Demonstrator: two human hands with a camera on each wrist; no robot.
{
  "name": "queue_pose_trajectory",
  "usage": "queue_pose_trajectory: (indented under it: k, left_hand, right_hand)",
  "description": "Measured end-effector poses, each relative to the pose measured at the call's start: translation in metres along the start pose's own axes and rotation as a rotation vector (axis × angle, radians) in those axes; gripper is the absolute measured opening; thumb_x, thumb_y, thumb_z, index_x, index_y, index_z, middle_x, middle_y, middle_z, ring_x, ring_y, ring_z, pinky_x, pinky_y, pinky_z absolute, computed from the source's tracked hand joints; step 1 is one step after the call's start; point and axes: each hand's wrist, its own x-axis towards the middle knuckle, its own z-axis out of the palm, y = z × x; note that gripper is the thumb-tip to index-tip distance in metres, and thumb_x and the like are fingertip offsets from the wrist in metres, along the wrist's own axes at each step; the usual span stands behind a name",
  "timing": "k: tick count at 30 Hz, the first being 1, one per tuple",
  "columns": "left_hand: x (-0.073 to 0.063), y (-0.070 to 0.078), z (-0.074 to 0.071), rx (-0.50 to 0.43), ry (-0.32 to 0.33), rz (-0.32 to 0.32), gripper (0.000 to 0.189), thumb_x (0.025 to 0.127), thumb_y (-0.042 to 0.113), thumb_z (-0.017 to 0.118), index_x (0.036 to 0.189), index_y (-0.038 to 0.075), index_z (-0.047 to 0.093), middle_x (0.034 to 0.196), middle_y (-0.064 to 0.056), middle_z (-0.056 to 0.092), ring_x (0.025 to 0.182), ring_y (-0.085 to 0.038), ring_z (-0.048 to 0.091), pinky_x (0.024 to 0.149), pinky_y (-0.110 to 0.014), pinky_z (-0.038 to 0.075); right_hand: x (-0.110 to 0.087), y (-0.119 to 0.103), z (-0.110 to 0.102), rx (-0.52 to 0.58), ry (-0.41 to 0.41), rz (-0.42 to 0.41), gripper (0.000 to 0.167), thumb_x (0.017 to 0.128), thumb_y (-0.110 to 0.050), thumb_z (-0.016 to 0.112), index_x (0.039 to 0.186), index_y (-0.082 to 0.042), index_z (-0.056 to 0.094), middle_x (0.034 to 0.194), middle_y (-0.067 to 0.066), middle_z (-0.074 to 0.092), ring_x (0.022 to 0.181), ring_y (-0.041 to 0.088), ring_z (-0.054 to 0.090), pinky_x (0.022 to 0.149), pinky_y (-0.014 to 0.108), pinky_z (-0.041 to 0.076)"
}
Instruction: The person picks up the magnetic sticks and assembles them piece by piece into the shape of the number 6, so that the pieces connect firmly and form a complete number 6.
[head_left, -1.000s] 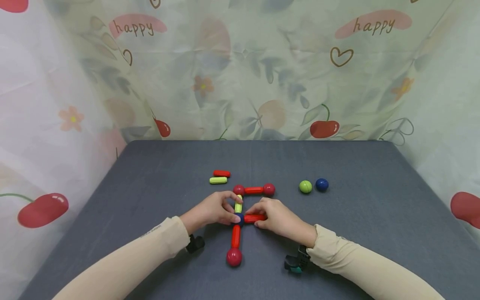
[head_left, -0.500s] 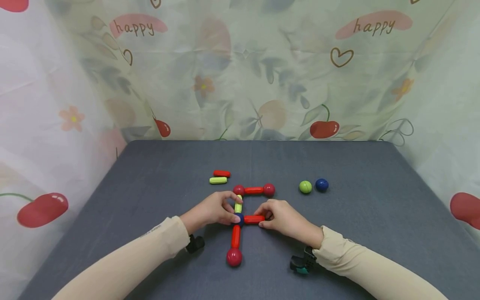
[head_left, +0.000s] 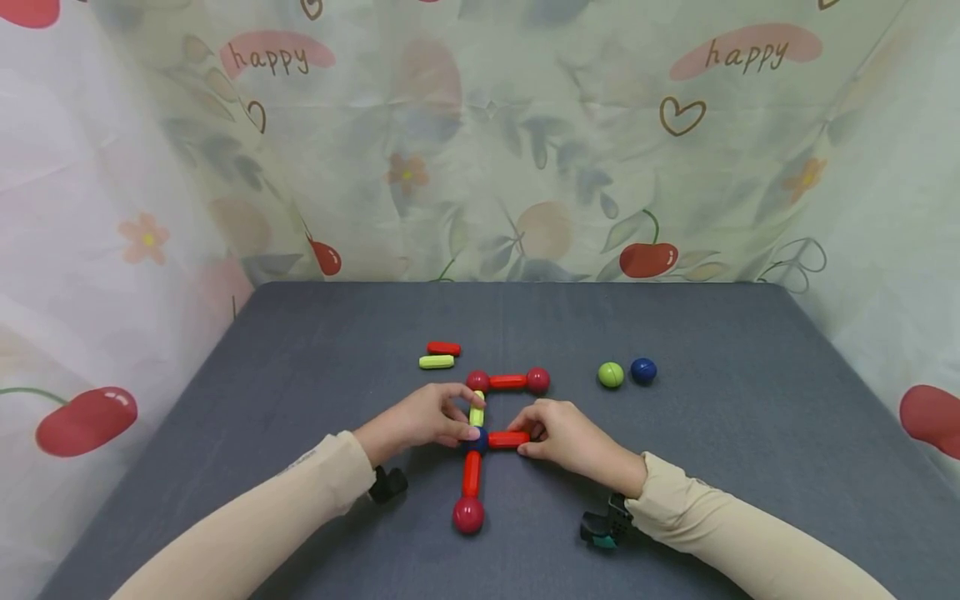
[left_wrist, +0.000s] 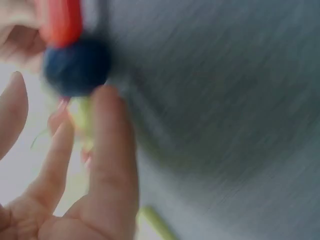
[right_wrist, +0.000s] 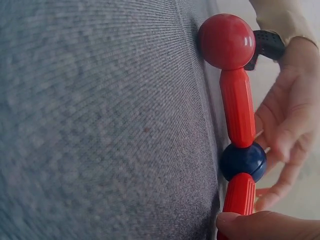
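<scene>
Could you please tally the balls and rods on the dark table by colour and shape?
Glossy red, plastic-looking balls: 3
Dark-blue, plastic-looking balls: 2
Lime-green, plastic-looking ball: 1
Red, plastic-looking ribbed rods: 4
Yellow-green, plastic-looking rods: 2
Total: 12

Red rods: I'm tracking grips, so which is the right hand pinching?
The red rod running right from the joined blue ball; the right hand pinches its outer end. The other three lie clear of that hand.
</scene>
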Motion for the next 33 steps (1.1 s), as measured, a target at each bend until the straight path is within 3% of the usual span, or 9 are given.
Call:
queue_pose_trajectory:
  k: [3, 8, 11, 14, 21, 28, 33]
  left_hand:
    - [-0.001, 0.005, -0.014, 0.018, 0.026, 0.043, 0.035, 0.086, 0.019, 0.074, 0.118, 0.016, 0.064, 0.103, -0.009, 0.063, 0.087, -0.020, 0.064, 0.078, -0.034, 0.057]
    - [0.004, 0.009, -0.046, -0.019, 0.160, 0.112, 0.034, 0.092, 0.021, 0.067, 0.124, 0.012, 0.061, 0.117, -0.011, 0.059, 0.105, -0.029, 0.062, 0.088, -0.039, 0.054]
    - [0.011, 0.004, -0.063, -0.058, 0.215, 0.116, 0.034, 0.095, 0.019, 0.063, 0.128, 0.010, 0.059, 0.121, -0.014, 0.057, 0.109, -0.031, 0.060, 0.091, -0.041, 0.053]
    - [0.020, -0.005, -0.072, -0.080, 0.230, 0.091, 0.035, 0.096, 0.017, 0.061, 0.130, 0.008, 0.057, 0.123, -0.016, 0.057, 0.110, -0.031, 0.059, 0.093, -0.041, 0.052]
    - [0.036, -0.022, -0.079, -0.123, 0.235, -0.017, 0.038, 0.093, 0.013, 0.065, 0.130, 0.009, 0.057, 0.125, -0.016, 0.058, 0.110, -0.027, 0.059, 0.096, -0.041, 0.049]
    - [0.052, -0.026, -0.078, -0.217, 0.218, -0.053, 0.042, 0.090, 0.007, 0.067, 0.130, 0.007, 0.058, 0.128, -0.017, 0.058, 0.110, -0.025, 0.060, 0.095, -0.039, 0.051]
    - [0.061, -0.026, -0.075, -0.200, 0.249, -0.083, 0.037, 0.087, 0.005, 0.070, 0.123, 0.005, 0.062, 0.128, -0.016, 0.058, 0.108, -0.023, 0.060, 0.094, -0.038, 0.051]
  right_hand:
    - [0.000, 0.000, 0.000, -0.004, -0.003, -0.001, 0.021, 0.079, -0.008, 0.078, 0.099, -0.014, 0.074, 0.082, -0.006, 0.064, 0.074, 0.009, 0.055, 0.066, 0.022, 0.049]
    - [-0.001, -0.001, 0.000, -0.002, 0.005, 0.014, 0.021, 0.079, -0.008, 0.078, 0.099, -0.015, 0.074, 0.083, -0.006, 0.064, 0.075, 0.010, 0.055, 0.067, 0.022, 0.049]
    - [-0.002, -0.001, -0.001, -0.004, 0.008, 0.013, 0.022, 0.079, -0.008, 0.078, 0.099, -0.015, 0.074, 0.084, -0.005, 0.063, 0.075, 0.010, 0.055, 0.067, 0.023, 0.049]
    - [-0.002, -0.001, -0.001, -0.006, 0.010, 0.009, 0.022, 0.079, -0.008, 0.079, 0.099, -0.015, 0.074, 0.084, -0.005, 0.064, 0.075, 0.010, 0.055, 0.067, 0.023, 0.049]
    - [-0.001, 0.000, 0.000, -0.004, 0.011, -0.001, 0.022, 0.079, -0.007, 0.079, 0.099, -0.014, 0.074, 0.085, -0.005, 0.064, 0.076, 0.010, 0.056, 0.068, 0.023, 0.049]
    - [-0.001, 0.000, 0.001, 0.007, 0.018, 0.008, 0.022, 0.079, -0.008, 0.078, 0.099, -0.014, 0.073, 0.086, -0.005, 0.063, 0.076, 0.009, 0.056, 0.069, 0.023, 0.050]
    - [-0.001, 0.001, 0.001, 0.008, 0.019, -0.002, 0.022, 0.079, -0.007, 0.078, 0.099, -0.014, 0.073, 0.086, -0.005, 0.064, 0.076, 0.009, 0.056, 0.068, 0.023, 0.050]
